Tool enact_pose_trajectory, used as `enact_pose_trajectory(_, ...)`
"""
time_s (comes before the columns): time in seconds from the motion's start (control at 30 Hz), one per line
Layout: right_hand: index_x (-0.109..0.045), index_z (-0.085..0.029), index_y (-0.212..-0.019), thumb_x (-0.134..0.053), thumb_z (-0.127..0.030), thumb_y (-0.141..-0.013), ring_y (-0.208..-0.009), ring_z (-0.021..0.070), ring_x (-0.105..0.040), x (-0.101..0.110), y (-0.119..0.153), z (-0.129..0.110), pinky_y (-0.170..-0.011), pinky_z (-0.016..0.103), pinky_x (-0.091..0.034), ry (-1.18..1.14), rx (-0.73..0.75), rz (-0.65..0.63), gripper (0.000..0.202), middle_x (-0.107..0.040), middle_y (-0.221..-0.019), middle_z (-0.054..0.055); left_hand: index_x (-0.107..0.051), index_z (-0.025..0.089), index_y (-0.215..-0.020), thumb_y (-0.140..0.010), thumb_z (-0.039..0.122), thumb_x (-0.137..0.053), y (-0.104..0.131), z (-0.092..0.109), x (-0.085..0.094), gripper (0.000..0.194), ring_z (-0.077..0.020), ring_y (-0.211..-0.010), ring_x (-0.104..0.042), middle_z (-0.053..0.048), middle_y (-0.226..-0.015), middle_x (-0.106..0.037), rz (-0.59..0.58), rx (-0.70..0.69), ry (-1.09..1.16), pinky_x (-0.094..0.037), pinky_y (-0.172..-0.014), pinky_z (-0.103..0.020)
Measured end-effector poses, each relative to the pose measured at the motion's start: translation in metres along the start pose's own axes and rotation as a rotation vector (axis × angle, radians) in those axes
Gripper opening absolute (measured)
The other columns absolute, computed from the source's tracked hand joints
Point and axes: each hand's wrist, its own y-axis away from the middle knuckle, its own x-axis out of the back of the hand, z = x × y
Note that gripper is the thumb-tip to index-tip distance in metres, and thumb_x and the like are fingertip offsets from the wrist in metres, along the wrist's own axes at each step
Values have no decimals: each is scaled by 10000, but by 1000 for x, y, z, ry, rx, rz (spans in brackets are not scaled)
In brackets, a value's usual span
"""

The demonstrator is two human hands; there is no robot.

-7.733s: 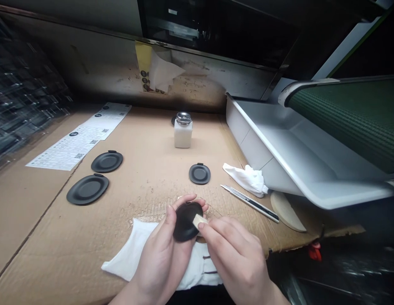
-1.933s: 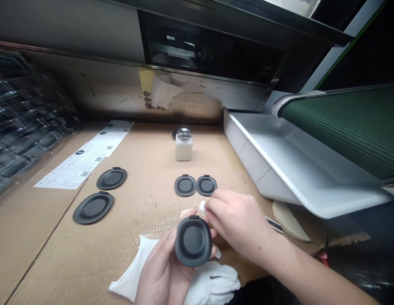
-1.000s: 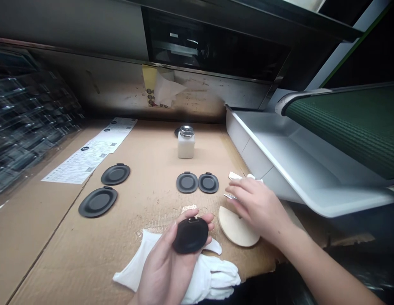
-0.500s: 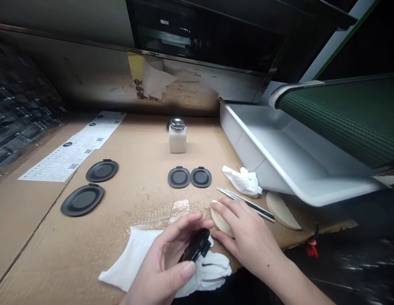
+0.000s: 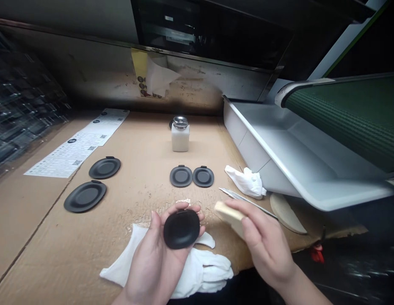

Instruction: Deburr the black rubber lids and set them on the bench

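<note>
On the upturned palm of my left hand (image 5: 165, 250) rests a rounded black plastic lid (image 5: 181, 228), its smooth face up and my fingertips curled round its far edge. My right hand (image 5: 266, 237) grips a thick cream pad (image 5: 230, 215), raised off the cardboard and slightly blurred, to the right of the lid. A white glove (image 5: 203, 273) lies beneath my left hand. Just beyond my right hand is a snap-off utility knife (image 5: 239, 197). Another cream pad (image 5: 287, 214), half-round, lies to its right. A pair of black lids (image 5: 180, 176) sits side by side farther off.
Two more black lids (image 5: 104, 168) lie at left near printed label sheets (image 5: 73, 150). A bottle with a metal top (image 5: 180, 135) stands at the back. On the right are a crumpled white cloth (image 5: 247, 182), a large grey-white tray (image 5: 273, 169) and a green conveyor belt (image 5: 352, 114).
My left hand has turned palm up, bringing the black lid's smooth face into view. My right hand has picked the cream pad up off the cardboard and tilted it.
</note>
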Motion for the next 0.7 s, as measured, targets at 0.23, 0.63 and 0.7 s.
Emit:
enact_pose_trajectory(0.23,-615,-155,-1035,-519,-113,-810,-733,149,-546,-34,8,-15,-632,268,-487,153,427,-17,248,-593,-798,71,-632,130,-1034,-875,359,-433,0,-2,4,342,-279,-1131,-527,-165,-1177,-614,6,57,68,-383,-981,-427)
enact_pose_trajectory(0.63,-646,-197,-949,-496,-124,-828,-678,128,-441,-29,-32,-8,-598,251,-395,308,373,-64,205,-579,-739,28,-610,125,-1042,-880,334,-439,0,-4,1,315,-281,-1164,-484,-128,-1131,-629,27,-44,-93,-352,-1004,-419)
enact_pose_trajectory(0.7,-641,-182,-963,-505,-104,-820,-680,124,-453,-31,-19,-12,-599,242,-399,268,335,-52,213,-572,-731,33,-606,110,-1043,-880,341,-437,0,-5,2,329,-295,-1160,-489,-149,-1136,-625,8,-42,-81,-351,-1004,-433)
